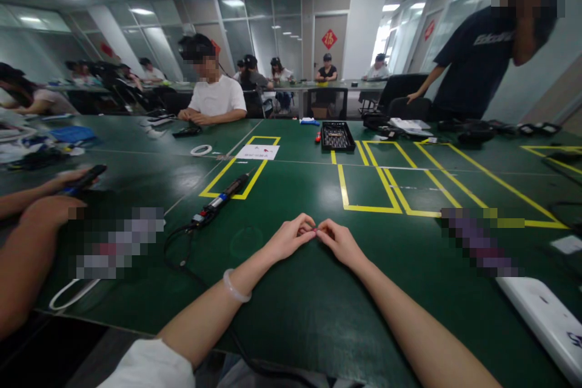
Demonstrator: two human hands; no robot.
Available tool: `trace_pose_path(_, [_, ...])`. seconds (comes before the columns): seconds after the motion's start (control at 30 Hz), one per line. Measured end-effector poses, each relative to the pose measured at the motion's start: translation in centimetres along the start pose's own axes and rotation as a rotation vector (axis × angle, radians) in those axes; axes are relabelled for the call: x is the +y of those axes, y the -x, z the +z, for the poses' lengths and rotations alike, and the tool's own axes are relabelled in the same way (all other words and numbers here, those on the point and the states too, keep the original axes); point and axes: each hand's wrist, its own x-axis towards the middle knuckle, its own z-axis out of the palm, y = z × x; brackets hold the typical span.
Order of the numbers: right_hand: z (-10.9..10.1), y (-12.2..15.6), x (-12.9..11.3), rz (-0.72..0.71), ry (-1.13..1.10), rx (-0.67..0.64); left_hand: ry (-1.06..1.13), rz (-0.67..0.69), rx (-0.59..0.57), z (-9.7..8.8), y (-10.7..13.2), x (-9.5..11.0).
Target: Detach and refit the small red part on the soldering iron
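My left hand (291, 237) and my right hand (337, 240) meet over the green table (291, 309), fingertips pinched together. A tiny reddish spot shows between the fingers, too small and too covered to name. Both wrists rest low near the tabletop, and a pale bangle (236, 286) circles the left one. To the left of my hands lies a corded, pen-shaped power tool (220, 199) with a thin tip, apart from them. It looks like an electric screwdriver, its point reaching into a yellow-taped box.
A black tray (352, 147) of small parts stands ahead, a small red object (317, 137) beside it. Paper (257, 152) lies left of it. A white power strip (543, 309) is at right. A co-worker's hand (73, 182) holds a dark tool at left; another person (218, 97) sits opposite.
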Motion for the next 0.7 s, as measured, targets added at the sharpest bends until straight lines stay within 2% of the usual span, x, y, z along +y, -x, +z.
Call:
trace_pose_path(0.13, [0.0, -0.1, 0.5, 0.062, -0.087, -0.018, -0.107, 0.046, 0.008, 0.1, 0.1, 0.3])
trace_pose_path(0.3, [0.2, -0.1, 0.5, 0.032, -0.202, -0.018, -0.154, 0.026, 0.021, 0.2, 0.1, 0.1])
trace_pose_path(0.4, [0.3, -0.1, 0.4, 0.021, -0.197, -0.030, -0.175, 0.022, -0.025, -0.8, -0.1, -0.1])
trace_pose_path(0.47, [0.3, -0.1, 0.4, 0.031, -0.193, -0.026, -0.272, -0.001, 0.004, -2.8, -0.1, -0.5])
trace_pose_path(0.57, [0.3, -0.2, 0.3, 0.047, -0.181, -0.031, -0.617, -0.137, 0.204, -7.8, 0.7, -1.9])
trace_pose_path(0.63, [0.2, -0.2, 0.2, 0.048, -0.172, -0.036, -0.878, -0.361, 0.374, -11.7, 2.1, -3.4])
trace_pose_path(0.7, [0.2, -0.2, 0.3, 0.044, -0.170, -0.039, -1.023, -0.653, 0.451, -15.2, 3.8, -5.1])
